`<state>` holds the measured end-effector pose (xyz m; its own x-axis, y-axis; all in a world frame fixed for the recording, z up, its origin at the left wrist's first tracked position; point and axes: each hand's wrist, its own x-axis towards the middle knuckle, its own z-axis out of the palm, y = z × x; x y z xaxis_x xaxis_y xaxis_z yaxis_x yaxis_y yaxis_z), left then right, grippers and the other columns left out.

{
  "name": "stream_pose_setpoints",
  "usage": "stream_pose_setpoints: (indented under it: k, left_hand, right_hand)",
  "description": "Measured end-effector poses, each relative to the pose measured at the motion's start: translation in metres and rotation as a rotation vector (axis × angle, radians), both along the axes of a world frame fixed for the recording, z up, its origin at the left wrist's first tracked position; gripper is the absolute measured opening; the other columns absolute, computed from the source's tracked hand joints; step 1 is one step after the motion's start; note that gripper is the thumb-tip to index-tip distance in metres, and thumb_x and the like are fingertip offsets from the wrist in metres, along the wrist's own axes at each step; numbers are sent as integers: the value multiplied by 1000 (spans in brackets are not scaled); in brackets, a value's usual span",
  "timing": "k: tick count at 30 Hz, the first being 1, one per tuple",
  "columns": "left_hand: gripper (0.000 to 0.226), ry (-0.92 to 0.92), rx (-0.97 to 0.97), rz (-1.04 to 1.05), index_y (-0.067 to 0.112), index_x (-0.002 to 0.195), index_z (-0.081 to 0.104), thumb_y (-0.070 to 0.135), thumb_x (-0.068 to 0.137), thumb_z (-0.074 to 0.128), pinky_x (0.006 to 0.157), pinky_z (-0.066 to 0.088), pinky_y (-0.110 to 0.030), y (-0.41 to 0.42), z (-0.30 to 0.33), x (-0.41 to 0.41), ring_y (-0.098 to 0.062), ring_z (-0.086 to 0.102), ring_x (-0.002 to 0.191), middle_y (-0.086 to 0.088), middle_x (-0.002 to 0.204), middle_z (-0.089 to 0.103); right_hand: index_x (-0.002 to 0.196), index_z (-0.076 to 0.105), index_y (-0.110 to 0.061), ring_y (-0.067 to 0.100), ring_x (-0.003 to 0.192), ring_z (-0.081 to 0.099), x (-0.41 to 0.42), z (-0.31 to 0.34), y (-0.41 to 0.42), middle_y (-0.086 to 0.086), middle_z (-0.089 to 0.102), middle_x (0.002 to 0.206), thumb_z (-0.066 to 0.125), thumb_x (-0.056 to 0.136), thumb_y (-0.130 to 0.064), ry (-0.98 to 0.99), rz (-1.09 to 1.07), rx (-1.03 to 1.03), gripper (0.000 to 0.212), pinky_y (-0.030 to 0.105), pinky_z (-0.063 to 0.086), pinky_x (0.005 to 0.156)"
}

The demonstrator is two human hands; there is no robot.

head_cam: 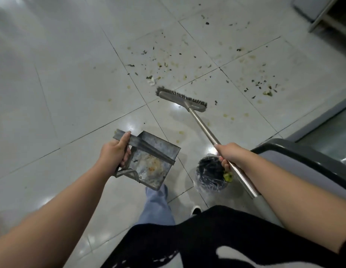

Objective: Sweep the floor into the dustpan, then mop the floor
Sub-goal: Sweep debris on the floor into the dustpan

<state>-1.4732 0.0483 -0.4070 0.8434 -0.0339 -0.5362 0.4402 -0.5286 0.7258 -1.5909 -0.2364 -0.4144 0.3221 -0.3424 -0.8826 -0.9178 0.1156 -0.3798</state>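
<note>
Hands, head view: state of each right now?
Left hand: closed, gripping the dustpan by its handle, pan held off the floor.
Right hand: closed around the broom pole.

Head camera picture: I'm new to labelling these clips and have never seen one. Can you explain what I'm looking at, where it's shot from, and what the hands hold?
There is no machine here. A person wears a wide-angle camera on the head, looking forward and down, so you see their own two arms reaching into the picture and their legs at the bottom.

The left hand grips the handle of a grey metal dustpan, held up off the floor; its tray is stained. The right hand grips the metal pole of a broom, whose bristles point toward the mess.

The tiled floor ahead is littered with dark scraps, yellowish stains and a small white crumpled bit. Near the right hand stands a small lined bin with something green at its rim. A large grey container edge shows on the right.
</note>
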Motion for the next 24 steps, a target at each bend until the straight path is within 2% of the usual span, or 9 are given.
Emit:
stream_pose_setpoints:
  k: [3, 11, 15, 17, 19, 24]
  left_hand:
    - [60, -3, -15, -67, 9, 49, 48, 53, 89, 48, 38, 33, -20, -14, 1, 49, -13, 34, 26, 1, 32, 39]
    - [60, -70, -20, -352, 8, 48, 47, 50, 92, 43, 31, 31, -14, -50, 3, 162, -11, 33, 24, 1, 31, 40]
    - [61, -43, -49, -535, 6, 51, 50, 53, 91, 43, 36, 35, -17, -97, 11, 208, -13, 34, 24, 2, 30, 42]
    - [65, -31, -31, -613, 10, 44, 53, 55, 90, 43, 37, 39, -18, -124, 13, 231, -14, 36, 23, 0, 29, 43]
    - [68, -59, 19, -692, 13, 37, 53, 55, 89, 42, 36, 39, -14, -151, 15, 251, -13, 38, 23, -1, 27, 42]
    - [59, -96, 40, -748, 4, 51, 53, 49, 89, 47, 33, 36, -13, -220, 12, 298, -13, 37, 21, -2, 26, 42]
  right_hand:
    - [75, 48, -7, 6, 20, 32, 27, -2, 1, 2, 40, 54, 46, 98, -32, 14, -40, -2, 34, 10, 31, 30]
    - [73, 46, -5, 7, 20, 32, 88, 2, -11, 6, 40, 57, 45, 99, -31, 16, -303, -37, 37, 8, 32, 30]
    - [70, 46, -7, 7, 19, 31, 104, 5, -38, 5, 39, 55, 46, 98, -34, 31, -405, -62, 38, 9, 32, 30]
    - [70, 45, -8, 7, 18, 31, 111, 5, -55, 5, 39, 54, 47, 97, -34, 34, -462, -60, 38, 9, 32, 30]
    - [71, 46, -7, 8, 18, 33, 116, 4, -76, 5, 40, 54, 47, 97, -34, 49, -484, -88, 38, 10, 32, 30]
    - [74, 48, -7, 7, 19, 32, 129, -1, -149, 4, 41, 54, 49, 96, -35, 76, -557, -102, 35, 11, 32, 30]
